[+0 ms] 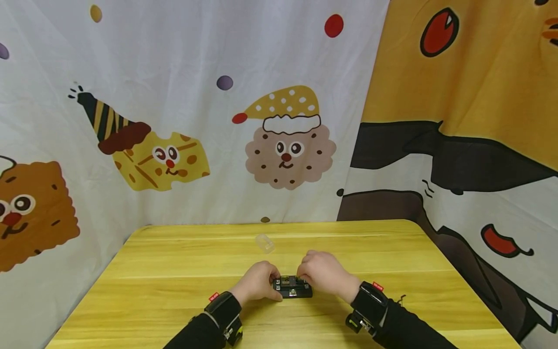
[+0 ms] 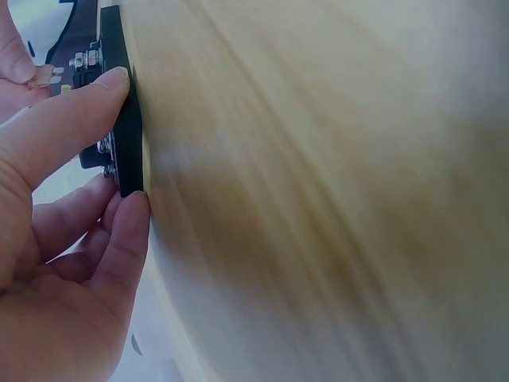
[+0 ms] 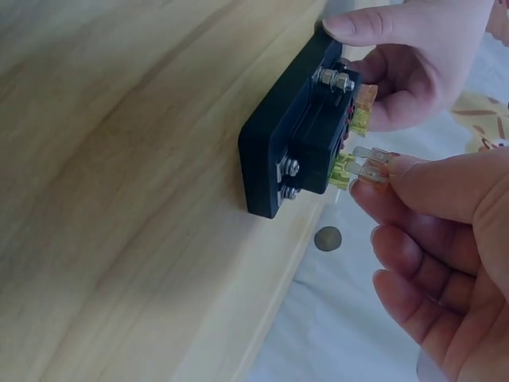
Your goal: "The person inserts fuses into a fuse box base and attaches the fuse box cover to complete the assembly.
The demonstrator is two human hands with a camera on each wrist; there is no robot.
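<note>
A black fuse block (image 1: 293, 293) with metal screw terminals lies on the table in front of me. My left hand (image 1: 258, 283) grips its left end, the thumb (image 2: 111, 83) on the near edge and fingertips at the far side. Between thumb and forefinger, my right hand (image 3: 453, 231) pinches a translucent orange blade fuse (image 3: 377, 172). Its metal prongs point toward the block, close beside a yellow fuse (image 3: 342, 170) seated there. Another yellow fuse (image 3: 359, 122) and an orange fuse (image 3: 366, 96) sit near the left hand. In the head view, the right hand hides the pinched fuse.
A clear plastic cover (image 1: 265, 243) lies on the wooden table (image 1: 174, 281) beyond the hands. Behind the table's far edge hangs a printed curtain (image 1: 226, 184), which continues along both sides.
</note>
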